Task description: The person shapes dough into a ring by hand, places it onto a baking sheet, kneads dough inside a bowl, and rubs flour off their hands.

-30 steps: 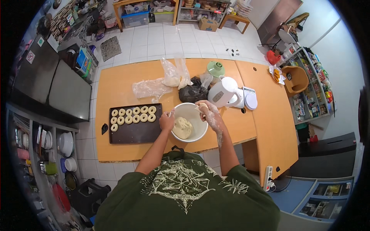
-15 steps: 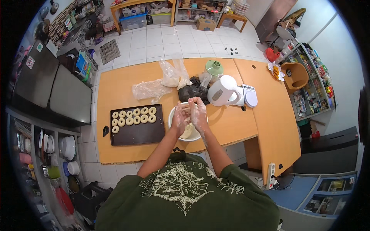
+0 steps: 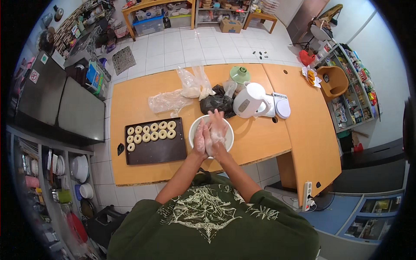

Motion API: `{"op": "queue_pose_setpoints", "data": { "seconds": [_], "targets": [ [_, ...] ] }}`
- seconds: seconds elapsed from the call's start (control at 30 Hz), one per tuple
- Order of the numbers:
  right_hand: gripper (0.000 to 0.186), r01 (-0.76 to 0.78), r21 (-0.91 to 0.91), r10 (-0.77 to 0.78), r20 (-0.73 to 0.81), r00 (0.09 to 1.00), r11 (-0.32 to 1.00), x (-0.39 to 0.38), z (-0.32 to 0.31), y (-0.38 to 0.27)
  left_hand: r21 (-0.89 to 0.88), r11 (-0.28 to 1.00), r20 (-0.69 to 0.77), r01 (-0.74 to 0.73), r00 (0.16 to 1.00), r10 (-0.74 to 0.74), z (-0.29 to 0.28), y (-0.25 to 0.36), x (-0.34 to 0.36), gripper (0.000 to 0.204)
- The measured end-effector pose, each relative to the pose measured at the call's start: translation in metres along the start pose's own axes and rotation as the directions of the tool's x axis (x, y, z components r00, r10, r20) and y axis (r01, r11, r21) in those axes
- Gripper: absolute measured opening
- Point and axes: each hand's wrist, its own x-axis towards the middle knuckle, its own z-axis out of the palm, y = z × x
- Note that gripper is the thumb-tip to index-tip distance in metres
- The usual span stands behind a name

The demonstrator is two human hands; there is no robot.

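My left hand [image 3: 199, 138] is cupped and closed, pressed against my right hand [image 3: 217, 132] over the white bowl [image 3: 229, 138]. My right hand's fingers are stretched out and slightly apart. Both are dusted white; anything between the palms is hidden. The bowl's middle is mostly covered by them. To the left lies a dark tray [image 3: 161, 154] with two rows of pale dough rings [image 3: 154, 137] and one more ring below. Behind the bowl are a black plastic bag [image 3: 214, 104] and a white electric kettle [image 3: 248, 102].
The wooden table [image 3: 271, 134] also bears clear plastic bags [image 3: 188, 82], a green-lidded container [image 3: 239, 74], a kitchen scale [image 3: 281, 106] and a plate of fried food [image 3: 311, 78]. A power strip [image 3: 307, 195] is at the right edge; a fridge [image 3: 82, 108] stands left.
My hands were apart at the bowl's rim, the right holding a small dough piece. They came together above the bowl and are now lower, pressed together, right fingers more stretched out.
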Motion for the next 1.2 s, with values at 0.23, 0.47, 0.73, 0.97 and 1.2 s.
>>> {"op": "queue_pose_setpoints", "data": {
  "seconds": [0.23,0.47,0.73,0.97,1.2],
  "targets": [
    [0.069,0.048,-0.226,-0.036,0.058,0.998,0.973,0.007,-0.012,0.004,-0.041,0.997,0.032,0.065,0.997,-0.064,-0.009,-0.002,-0.008,0.081],
    [0.069,0.285,-0.035,-0.259,0.321,0.911,0.958,-0.038,-0.037,0.008,-0.226,0.927,0.158,0.301,0.950,-0.270,-0.005,-0.007,-0.005,0.107],
    [0.069,0.269,0.000,-0.250,0.370,0.895,0.963,-0.040,-0.036,0.013,-0.190,0.942,0.349,0.277,0.916,-0.199,-0.013,-0.020,-0.001,0.116],
    [0.070,0.189,-0.027,-0.161,0.421,0.893,0.982,-0.026,-0.039,0.020,-0.030,0.993,-0.164,0.114,0.980,-0.117,0.018,-0.040,-0.018,0.103],
    [0.070,0.393,-0.014,-0.368,0.320,0.873,0.920,-0.020,-0.035,0.043,0.039,0.989,-0.236,0.143,0.963,-0.130,0.009,-0.039,-0.010,0.113]
  ]
}}
